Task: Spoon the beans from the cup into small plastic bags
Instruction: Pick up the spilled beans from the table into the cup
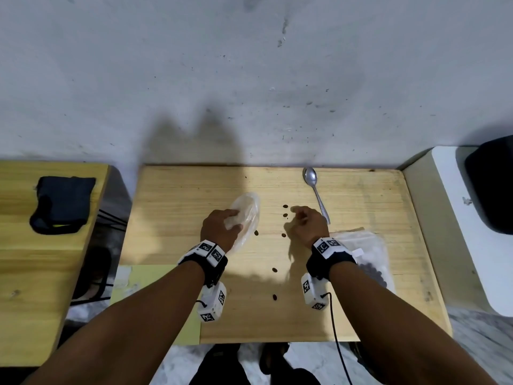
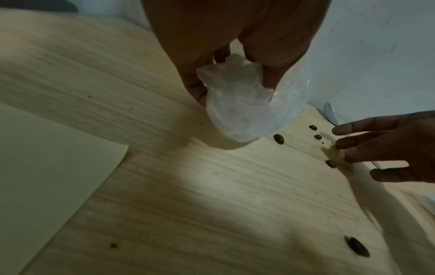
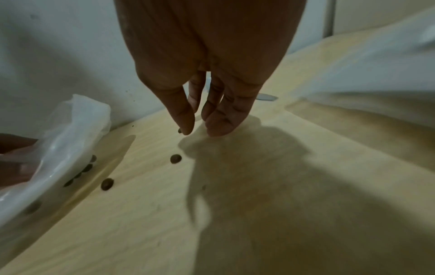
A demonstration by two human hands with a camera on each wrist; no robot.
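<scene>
While left hand (image 1: 222, 227) grips bag (image 1: 247, 215), beans (image 3: 80, 173) inside

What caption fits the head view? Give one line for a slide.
Left hand grips a small plastic bag while the right hand reaches toward spilled beans; spoon lies unused.

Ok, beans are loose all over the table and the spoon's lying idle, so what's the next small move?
Probably pinch the bean right at the right hand's fingertips and drop it into the small plastic bag the left hand grips. That hand hangs open over the loose beans, while the spoon lies untouched beyond it.
</scene>
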